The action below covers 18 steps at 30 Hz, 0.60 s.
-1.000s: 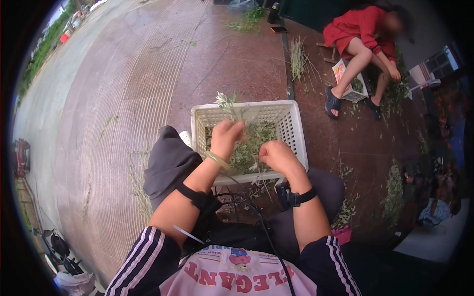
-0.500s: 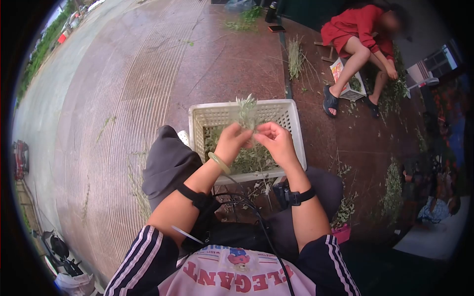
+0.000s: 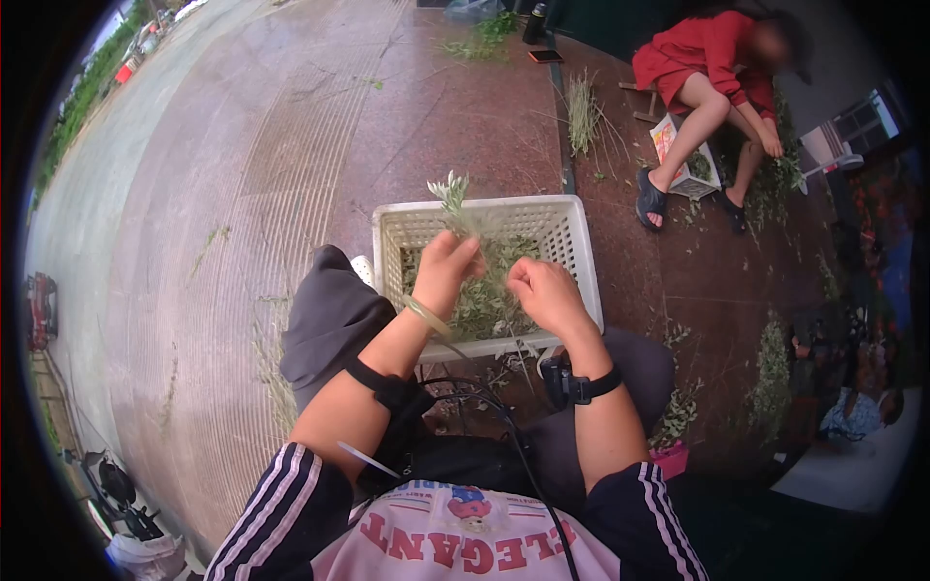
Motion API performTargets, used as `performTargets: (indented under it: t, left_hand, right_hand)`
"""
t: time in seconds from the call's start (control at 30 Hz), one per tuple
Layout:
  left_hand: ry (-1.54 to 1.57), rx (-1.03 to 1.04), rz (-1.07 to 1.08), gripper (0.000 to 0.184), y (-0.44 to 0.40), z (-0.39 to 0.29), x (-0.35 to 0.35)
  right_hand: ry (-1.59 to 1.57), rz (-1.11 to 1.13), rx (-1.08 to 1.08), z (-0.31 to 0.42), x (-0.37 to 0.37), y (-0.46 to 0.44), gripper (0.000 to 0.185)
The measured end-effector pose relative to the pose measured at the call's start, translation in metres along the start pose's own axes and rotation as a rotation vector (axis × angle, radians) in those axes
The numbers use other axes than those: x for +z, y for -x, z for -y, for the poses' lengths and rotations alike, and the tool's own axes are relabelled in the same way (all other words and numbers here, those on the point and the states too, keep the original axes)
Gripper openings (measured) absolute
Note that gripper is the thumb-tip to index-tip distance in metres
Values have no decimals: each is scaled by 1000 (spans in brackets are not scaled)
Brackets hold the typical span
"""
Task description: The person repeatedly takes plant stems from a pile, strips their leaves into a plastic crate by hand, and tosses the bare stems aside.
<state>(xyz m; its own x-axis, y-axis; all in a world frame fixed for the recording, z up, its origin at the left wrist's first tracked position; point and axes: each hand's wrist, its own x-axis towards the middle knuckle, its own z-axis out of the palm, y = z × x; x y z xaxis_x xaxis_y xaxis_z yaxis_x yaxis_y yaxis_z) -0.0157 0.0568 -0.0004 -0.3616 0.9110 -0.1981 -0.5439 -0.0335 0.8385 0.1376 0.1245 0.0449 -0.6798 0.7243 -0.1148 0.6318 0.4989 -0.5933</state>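
My left hand is closed around the stem of a pale green leafy sprig, whose leaves stick up above the fingers. To its right and slightly lower, my right hand has its fingers pinched together; what they hold, if anything, is too small to make out. Both hands are over a white plastic basket with slotted walls, set in front of my knees. Loose leaves cover the bottom of the basket.
A person in red sits at the upper right, beside a smaller white basket. Cut stalks lie on the reddish floor beyond my basket, with more plants at right. A phone and dark bottle are at the back.
My hands, together at the sprig before, have moved apart. The left carried the sprig slightly left, and the right came down toward the leaves in the basket.
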Motion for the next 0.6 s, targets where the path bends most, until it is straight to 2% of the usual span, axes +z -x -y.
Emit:
performTargets:
  t: [0.1,0.13,0.23,0.33,0.47,0.6]
  left_hand:
    - [48,-2,31,8,0,-3,-1]
    - [36,-10,36,10,2,-2,1]
    - [4,-16,43,13,0,0,2]
    - [-56,-31,48,16,0,3,-1]
    - [-151,-90,136,18,-2,6,-3]
    - [-56,-84,135,10,5,-1,9]
  right_hand:
    - [-3,-196,98,-23,9,-4,12]
    - [-67,-341,68,-22,8,-6,15]
    - [-457,-295,124,-17,3,-8,17]
    - [-680,-44,18,-15,10,-7,19]
    - [-771,8,72,-12,21,-9,16]
    - [-698,-66,34,-18,23,-11,16]
